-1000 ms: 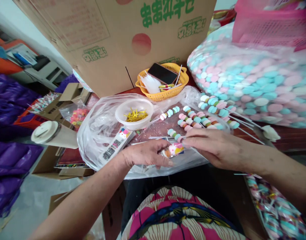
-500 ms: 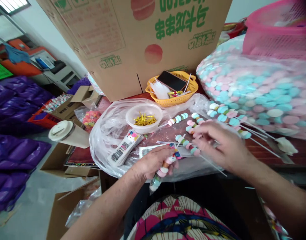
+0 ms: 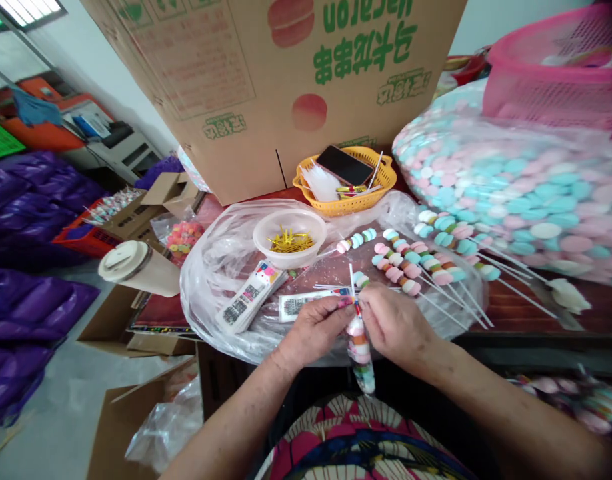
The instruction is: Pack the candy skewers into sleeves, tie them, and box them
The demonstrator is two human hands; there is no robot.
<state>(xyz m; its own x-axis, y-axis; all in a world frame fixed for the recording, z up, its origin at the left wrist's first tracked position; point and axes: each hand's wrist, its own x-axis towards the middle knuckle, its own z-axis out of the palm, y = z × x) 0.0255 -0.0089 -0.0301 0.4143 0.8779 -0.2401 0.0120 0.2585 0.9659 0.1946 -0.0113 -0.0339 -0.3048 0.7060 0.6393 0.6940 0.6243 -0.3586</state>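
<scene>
Between my hands hangs a marshmallow skewer [image 3: 359, 350] in a clear printed bag, its candies pointing down towards my lap and its white stick [image 3: 351, 277] pointing up. My left hand [image 3: 319, 327] pinches the gathered bag mouth around the stick from the left. On the other side my right hand [image 3: 393, 327] is closed at the same neck, its fingertips partly hidden. Just beyond lie a flat stack of printed bags [image 3: 296, 305] and several unwrapped marshmallow skewers [image 3: 399, 267]. Gold twist ties [image 3: 291, 241] fill a white bowl [image 3: 263, 252].
A second bag stack [image 3: 249, 303] lies left, near a lidded paper cup [image 3: 146, 270]. Behind are a yellow basket [image 3: 343, 205] holding a phone [image 3: 345, 165] and a large carton [image 3: 256, 157]. A big bag of marshmallows [image 3: 526, 193] with a pink basket [image 3: 541, 90] stands right.
My right hand has come from the loose skewers to the bag's neck, beside my left. The bagged skewer has moved right and turned more upright.
</scene>
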